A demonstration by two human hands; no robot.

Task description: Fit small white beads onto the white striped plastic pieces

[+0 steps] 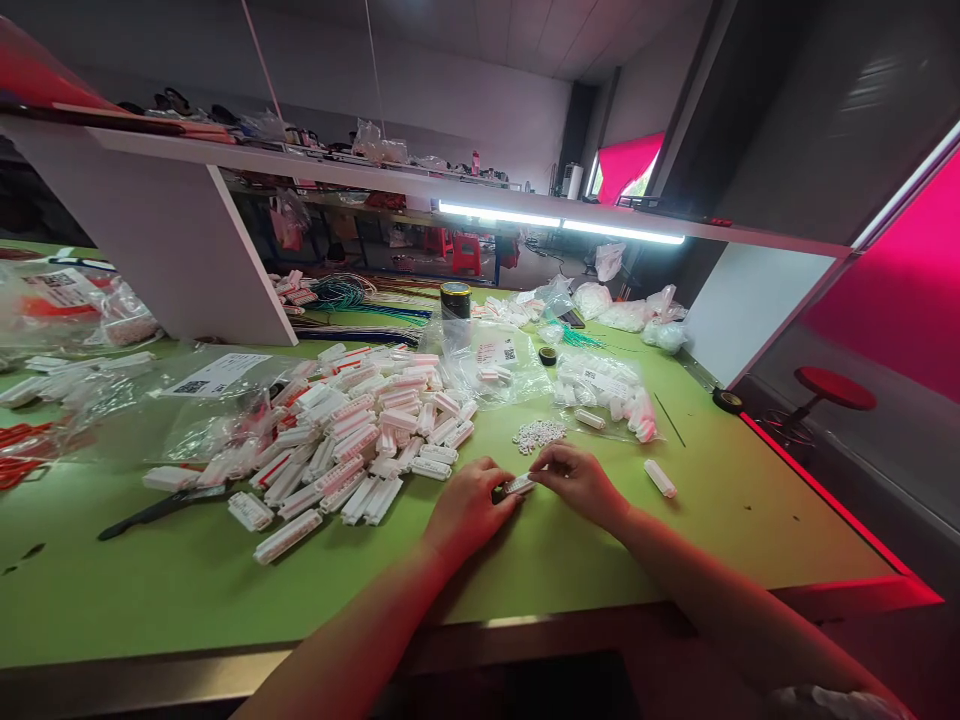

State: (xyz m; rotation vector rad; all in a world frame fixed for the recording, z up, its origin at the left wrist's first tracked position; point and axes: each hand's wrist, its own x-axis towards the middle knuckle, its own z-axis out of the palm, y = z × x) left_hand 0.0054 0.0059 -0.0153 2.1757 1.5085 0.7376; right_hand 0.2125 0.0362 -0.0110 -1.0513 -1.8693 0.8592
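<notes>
Our forearms (352,625) are lying nearest, slanting in from the near edge over the green desk (570,572). Our left hand (468,506) is gripping the left end of a white slotted plastic housing (518,485) between thumb and fingers. Its long axis is running mostly left to right, the right end pointing slightly to the far side. Our right hand (579,482) is bending its bunched fingertips down at that right end; we cannot tell whether they are pinching the housing or some small bit. So the housing is sitting just right of the left hand and just left of the right hand, neither being clearly nearer. Just far of it, a pile of tiny white pieces (538,435) is lying near the right hand. To the left, a heap of similar housings (352,430) is spreading, while one loose housing (660,479) is resting to the right, apart from both hands.
</notes>
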